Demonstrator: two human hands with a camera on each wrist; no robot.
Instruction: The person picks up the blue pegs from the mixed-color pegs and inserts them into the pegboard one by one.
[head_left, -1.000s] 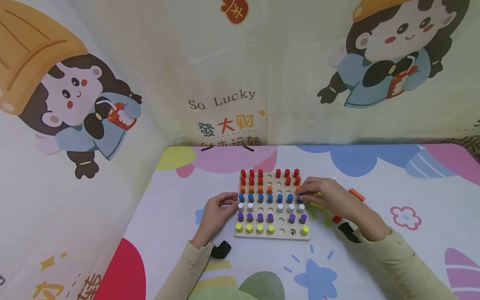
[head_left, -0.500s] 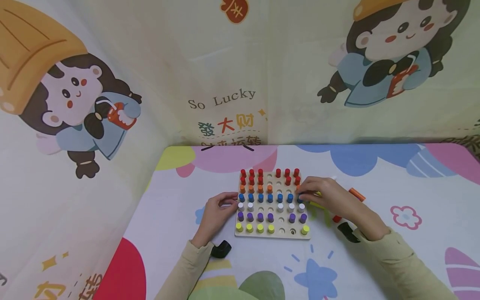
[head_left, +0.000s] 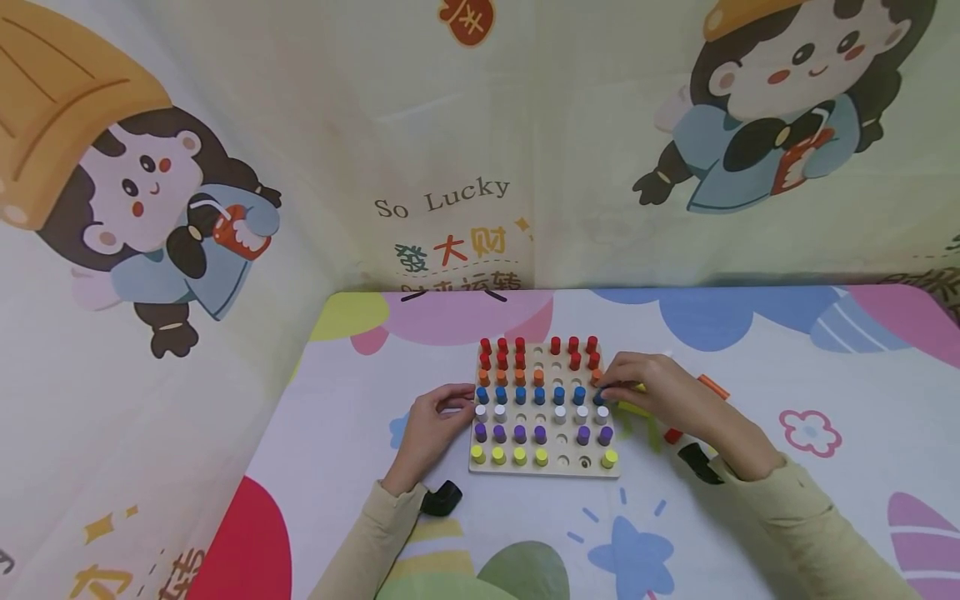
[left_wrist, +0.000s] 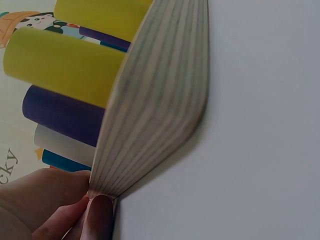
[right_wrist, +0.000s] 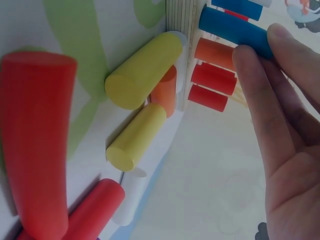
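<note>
Seen from the head camera: "So Lucky" printed in dark letters on the backdrop (head_left: 442, 200), with coloured Chinese characters beneath, among them 发大财. Below, on the patterned tablecloth (head_left: 750, 500), a pale wooden pegboard (head_left: 545, 468) lying flat near the middle, filled in rows by colour: red pegs (head_left: 501, 353) at the far edge, then orange, blue, white, purple and yellow pegs (head_left: 498, 456) at the near edge, several holes bare. Left hand (head_left: 431, 425) resting against the board's left edge, fingers curled at it. Right hand (head_left: 654, 390) at the board's right edge, fingertips gathered on a blue peg (head_left: 600, 398) at the end of the blue row. Loose pegs on the cloth just right of the board, partly hidden under that hand. Seen from the left wrist: the pegboard (left_wrist: 155, 100) edge-on, layered grain showing, its corner pinched between thumb and fingertips (left_wrist: 97, 212) of the left hand (left_wrist: 45, 205); yellow, purple, white and blue pegs jutting out side by side. Seen from the right wrist: right hand (right_wrist: 285, 130) with fingers nearly straight and close together, two fingertips touching the blue peg (right_wrist: 230, 25) standing in the board; thumb out of sight, so a pinch cannot be told. Loose yellow peg (right_wrist: 142, 70), a second yellow, an orange and red ones lying on the cloth beside the board's edge.
</note>
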